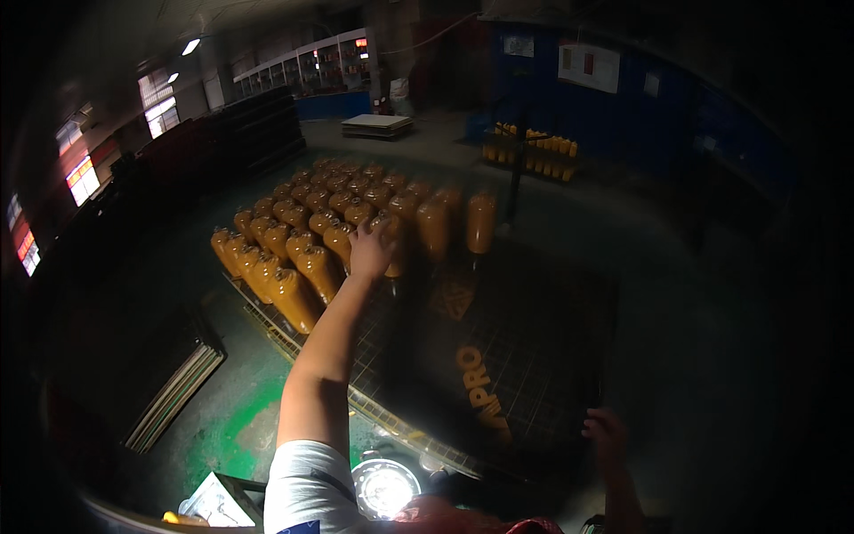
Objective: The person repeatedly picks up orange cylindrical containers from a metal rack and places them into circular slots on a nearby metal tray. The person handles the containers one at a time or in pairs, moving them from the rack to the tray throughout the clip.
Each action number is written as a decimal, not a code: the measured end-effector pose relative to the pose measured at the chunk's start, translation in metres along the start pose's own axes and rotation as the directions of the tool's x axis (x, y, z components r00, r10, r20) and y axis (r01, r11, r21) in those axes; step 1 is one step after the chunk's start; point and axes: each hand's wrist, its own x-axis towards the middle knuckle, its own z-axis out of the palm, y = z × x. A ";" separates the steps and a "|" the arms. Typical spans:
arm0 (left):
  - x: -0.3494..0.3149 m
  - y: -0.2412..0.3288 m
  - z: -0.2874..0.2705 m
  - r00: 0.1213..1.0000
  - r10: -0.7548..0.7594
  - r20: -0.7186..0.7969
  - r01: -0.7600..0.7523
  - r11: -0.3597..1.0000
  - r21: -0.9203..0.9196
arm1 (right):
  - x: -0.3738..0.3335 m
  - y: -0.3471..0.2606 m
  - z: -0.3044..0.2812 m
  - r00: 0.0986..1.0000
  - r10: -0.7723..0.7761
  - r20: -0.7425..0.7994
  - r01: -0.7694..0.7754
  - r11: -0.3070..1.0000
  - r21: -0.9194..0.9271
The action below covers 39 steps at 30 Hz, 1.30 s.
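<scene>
My left hand (372, 253) reaches forward, fingers curled over the domed top of a yellow-orange cylinder (395, 256) at the right side of a packed group. Glossy, short-necked cylinders like it (292, 299) stand upright in rows around it. To the right, one cylinder (480, 222) stands slightly apart. They stand on a dark, grid-lined platform (551, 329) with yellow lettering. In deep shadow by the platform's near right edge, my right hand (607, 436) has its fingers bent closed. Whatever is in them is too dark to make out.
A dark upright post (516, 178) rises beyond the platform, near a rack of smaller yellow cylinders (551, 156). Flat boards (378, 125) lie stacked farther back. Stacked panels (178, 392) are at the left. A bright round lamp or reflection (386, 488) shines close to my body.
</scene>
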 end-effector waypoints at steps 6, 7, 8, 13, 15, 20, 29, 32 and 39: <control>0.088 0.001 0.055 0.984 -0.089 0.157 0.087 0.996 0.023 | 0.163 -0.031 0.064 0.893 -0.398 0.210 0.450 0.780 -0.435; 0.084 -0.009 0.051 0.992 -0.072 0.107 0.069 0.997 0.037 | 0.200 -0.049 0.101 0.846 -0.455 0.276 0.531 0.765 -0.364; 0.081 -0.024 0.054 0.997 -0.056 0.060 0.054 0.998 0.038 | 0.229 -0.081 0.141 0.891 -0.340 0.301 0.419 0.870 -0.259; 0.095 -0.021 0.063 1.000 -0.004 0.025 0.005 1.000 -0.007 | 0.413 -0.121 0.274 0.808 -0.509 0.298 0.588 0.659 -0.469; 0.094 -0.008 0.059 0.999 0.006 0.042 -0.005 1.000 -0.015 | 0.461 -0.129 0.301 0.893 -0.400 0.209 0.438 0.660 -0.610; 0.094 -0.020 0.066 1.000 0.003 0.016 -0.003 1.000 -0.010 | 0.512 -0.115 0.335 0.923 -0.339 0.182 0.370 0.648 -0.666; 0.071 -0.025 0.068 0.983 0.106 -0.150 -0.121 0.988 -0.097 | 0.444 -0.045 0.268 0.740 -0.658 -0.140 0.543 0.708 -0.452; 0.035 -0.032 0.047 0.955 0.129 -0.268 -0.173 0.974 -0.147 | 0.374 -0.041 0.230 0.870 -0.408 -0.277 0.407 0.911 -0.066; -0.160 0.004 -0.052 0.877 -0.423 -0.228 0.180 0.728 -0.661 | 0.196 -0.065 0.168 0.987 0.076 0.140 -0.148 0.765 0.627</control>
